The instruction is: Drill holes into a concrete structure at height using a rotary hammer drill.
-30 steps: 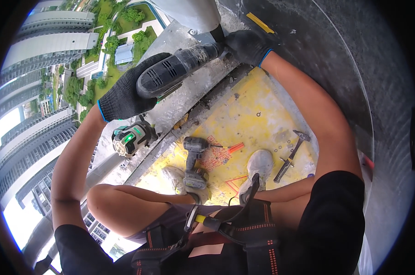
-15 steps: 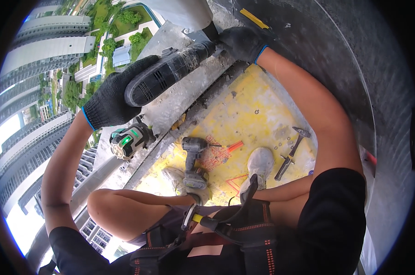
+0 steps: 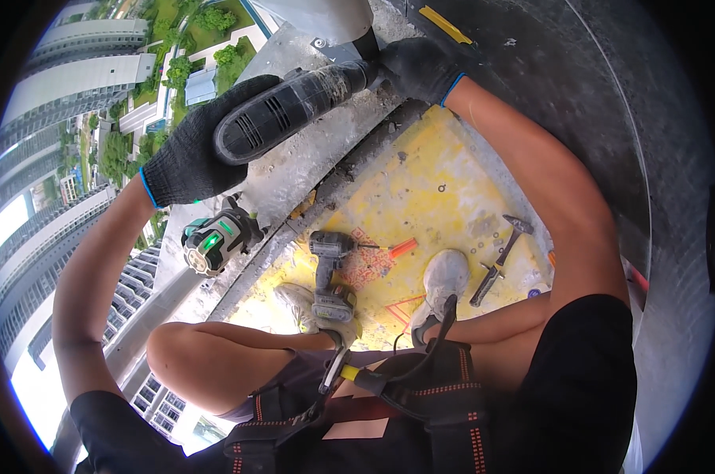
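Note:
My left hand (image 3: 190,152), in a black knit glove with a blue cuff, is wrapped round the rear of a dusty black power tool, which looks like a rotary hammer (image 3: 282,117). My right hand (image 3: 422,69), gloved the same way, closes round the front end of the tool, where a side handle appears to be; its fingers are largely hidden. The tool's front meets the base of a grey round post (image 3: 322,17). Whatever bit it carries is out of sight. Below my left hand stands a laser level (image 3: 221,238) with a green light on.
On the yellow-stained floor (image 3: 428,170) lie a cordless driver (image 3: 330,272), a hammer (image 3: 501,261) and an orange-handled tool (image 3: 403,247). My shoe (image 3: 446,280) is near them. A yellow strip (image 3: 446,25) lies beyond my right hand. A drop toward buildings (image 3: 65,103) opens at left.
The tool's rear end and my left hand have shifted slightly farther away. My right hand keeps its hold at the front. The whole view has moved a little.

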A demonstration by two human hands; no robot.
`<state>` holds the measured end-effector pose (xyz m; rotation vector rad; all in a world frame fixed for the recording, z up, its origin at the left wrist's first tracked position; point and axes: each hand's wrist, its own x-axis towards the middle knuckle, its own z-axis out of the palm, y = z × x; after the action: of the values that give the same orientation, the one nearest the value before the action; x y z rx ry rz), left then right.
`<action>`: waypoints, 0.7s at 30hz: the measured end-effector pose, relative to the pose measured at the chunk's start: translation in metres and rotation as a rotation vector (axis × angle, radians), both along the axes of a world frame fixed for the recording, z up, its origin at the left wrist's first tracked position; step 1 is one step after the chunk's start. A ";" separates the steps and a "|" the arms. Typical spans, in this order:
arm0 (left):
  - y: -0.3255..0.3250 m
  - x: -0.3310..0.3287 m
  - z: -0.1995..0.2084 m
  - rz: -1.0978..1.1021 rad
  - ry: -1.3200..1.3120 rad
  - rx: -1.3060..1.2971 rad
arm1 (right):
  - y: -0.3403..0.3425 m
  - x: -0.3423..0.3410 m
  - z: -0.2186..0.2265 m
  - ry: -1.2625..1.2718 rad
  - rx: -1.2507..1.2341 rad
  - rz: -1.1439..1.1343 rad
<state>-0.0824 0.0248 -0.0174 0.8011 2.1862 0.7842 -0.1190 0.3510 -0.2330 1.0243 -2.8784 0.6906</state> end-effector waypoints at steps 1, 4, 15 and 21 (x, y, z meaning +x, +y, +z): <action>-0.003 0.011 -0.007 0.117 -0.110 0.107 | -0.001 -0.001 -0.001 0.009 0.004 0.008; -0.009 0.038 -0.021 0.391 -0.412 0.144 | 0.004 0.000 -0.006 0.015 0.017 0.014; 0.085 0.082 0.035 1.257 -1.136 0.715 | 0.005 -0.002 -0.008 0.043 -0.084 0.002; 0.091 0.083 0.042 1.324 -1.110 0.863 | 0.003 -0.003 -0.015 -0.010 -0.125 0.007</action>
<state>0.0002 0.1162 0.0248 -0.8389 1.0085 2.1541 -0.1224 0.3539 -0.2480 1.0180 -2.7994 0.8665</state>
